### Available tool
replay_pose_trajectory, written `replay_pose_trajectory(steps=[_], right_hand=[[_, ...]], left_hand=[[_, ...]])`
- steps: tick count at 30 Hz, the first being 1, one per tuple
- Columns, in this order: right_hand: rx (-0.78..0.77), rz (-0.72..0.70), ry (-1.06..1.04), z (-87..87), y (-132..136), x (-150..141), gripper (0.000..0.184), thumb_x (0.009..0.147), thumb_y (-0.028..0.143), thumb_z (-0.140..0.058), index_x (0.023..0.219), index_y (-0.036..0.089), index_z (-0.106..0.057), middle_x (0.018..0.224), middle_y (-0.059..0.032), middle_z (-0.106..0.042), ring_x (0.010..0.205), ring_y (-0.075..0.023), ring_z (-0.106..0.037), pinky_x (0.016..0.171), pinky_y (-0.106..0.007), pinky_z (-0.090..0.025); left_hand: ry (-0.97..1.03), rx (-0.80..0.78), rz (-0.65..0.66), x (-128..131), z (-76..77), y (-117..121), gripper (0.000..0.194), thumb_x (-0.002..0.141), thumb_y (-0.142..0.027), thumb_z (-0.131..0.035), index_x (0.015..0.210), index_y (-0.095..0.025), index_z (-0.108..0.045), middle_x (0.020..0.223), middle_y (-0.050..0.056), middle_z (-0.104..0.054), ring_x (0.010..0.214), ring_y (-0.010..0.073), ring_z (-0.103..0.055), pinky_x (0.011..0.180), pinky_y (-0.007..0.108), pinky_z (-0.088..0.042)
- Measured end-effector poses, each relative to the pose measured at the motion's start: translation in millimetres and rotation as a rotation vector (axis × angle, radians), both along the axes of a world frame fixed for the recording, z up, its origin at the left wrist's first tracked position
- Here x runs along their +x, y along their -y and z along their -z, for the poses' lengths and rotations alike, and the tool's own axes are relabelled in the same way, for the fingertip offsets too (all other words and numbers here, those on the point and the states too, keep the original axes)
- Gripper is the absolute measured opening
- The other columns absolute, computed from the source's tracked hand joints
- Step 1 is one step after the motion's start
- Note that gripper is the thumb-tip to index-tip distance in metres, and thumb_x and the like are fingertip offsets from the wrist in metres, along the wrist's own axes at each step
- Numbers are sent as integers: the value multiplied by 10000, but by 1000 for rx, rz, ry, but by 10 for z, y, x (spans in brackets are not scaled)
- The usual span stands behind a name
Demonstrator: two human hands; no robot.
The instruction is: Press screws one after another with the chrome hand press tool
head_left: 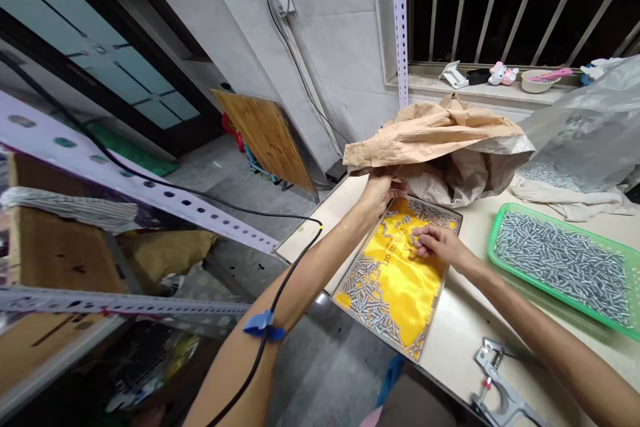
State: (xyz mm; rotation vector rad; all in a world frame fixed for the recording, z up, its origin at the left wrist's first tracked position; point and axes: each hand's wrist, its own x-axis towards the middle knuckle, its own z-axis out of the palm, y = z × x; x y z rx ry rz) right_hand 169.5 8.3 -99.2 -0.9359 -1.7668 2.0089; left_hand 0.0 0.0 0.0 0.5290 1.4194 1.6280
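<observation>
A shallow tray with a yellow satin lining [400,280] lies on the pale table, with several small silver screws [370,300] scattered along its edges. My left hand [383,188] reaches to the tray's far corner under a crumpled brown paper bag [430,137], fingers curled on the bag's lower edge. My right hand [435,242] rests on the yellow lining near the far side, fingers pinched together on a few screws. A black cable clipped with a blue clip [263,325] runs along my left forearm.
A green plastic basket [500,227] full of silver screws sits at the right. A clear plastic bag [585,127] with more screws lies behind it. A metal hand tool [500,380] lies at the table's near edge. Perforated metal shelving [150,193] stands to the left.
</observation>
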Motion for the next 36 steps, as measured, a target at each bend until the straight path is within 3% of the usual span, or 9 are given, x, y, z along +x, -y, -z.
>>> replay_pose_trajectory(steps=[5, 9, 14, 18, 22, 29, 32, 36], right_hand=[[-152, 62, -71, -140, 105, 361, 359, 662, 421, -765, 853, 176, -586, 703, 4, -656, 613, -97, -624, 583, -224, -499], [-108, 63, -36, -227, 365, 668, 422, 651, 493, -741, 864, 173, -566, 698, -7, -667, 610, -110, -619, 575, -240, -471], [69, 0, 14, -297, 802, 1008, 325, 743, 485, -611, 857, 190, -532, 569, 45, -594, 554, -123, -582, 553, -250, -434], [329, 36, 139, -393, 1113, 1314, 196, 825, 400, -490, 823, 207, -522, 593, 34, -607, 543, -122, -547, 531, -241, -398], [510, 64, 224, -409, 1361, 1601, 187, 870, 373, -419, 815, 222, -515, 628, 22, -627, 561, -140, -566, 551, -252, -420], [639, 65, 220, -290, 1673, 1944, 240, 923, 317, -368, 1005, 219, -571, 876, -48, -695, 737, -156, -660, 672, -260, -519], [794, 119, 230, -226, 1708, 2124, 276, 933, 321, -384, 1113, 226, -571, 1032, -78, -680, 900, -182, -664, 763, -287, -536], [981, 235, 319, -129, 1703, 2425, 272, 943, 319, -388, 1103, 238, -592, 1006, -83, -675, 923, -213, -652, 785, -342, -545]], left_hand=[[-49, -169, 129, 79, 140, 368, 208, 818, -284, -660, 901, -115, -571, 659, -5, -611, 460, 69, -563, 451, 160, -444], [-294, -282, 315, 461, 387, 944, 216, 823, -258, -627, 984, -116, -648, 793, 41, -672, 472, 77, -556, 424, 181, -421], [-805, -64, 466, 1097, 640, 1571, 172, 787, -220, -666, 940, -173, -729, 845, 48, -696, 709, 141, -631, 674, 243, -499], [-927, -38, 562, 1466, 708, 1776, 142, 820, -201, -646, 929, -173, -732, 830, 52, -688, 765, 157, -636, 702, 243, -483], [-1001, -16, 638, 1751, 743, 1906, 140, 840, -161, -607, 915, -169, -725, 859, 62, -682, 820, 171, -630, 725, 247, -478], [-882, -45, 612, 1995, 821, 2051, 190, 827, -137, -567, 904, -184, -734, 842, 67, -688, 789, 167, -643, 703, 245, -491], [-759, -107, 510, 1940, 872, 2030, 194, 801, -177, -589, 937, -180, -728, 828, 55, -707, 711, 145, -640, 663, 235, -503], [-475, -291, 415, 1770, 871, 1956, 162, 745, -250, -650, 846, -137, -708, 621, 12, -665, 507, 110, -588, 515, 210, -488]])
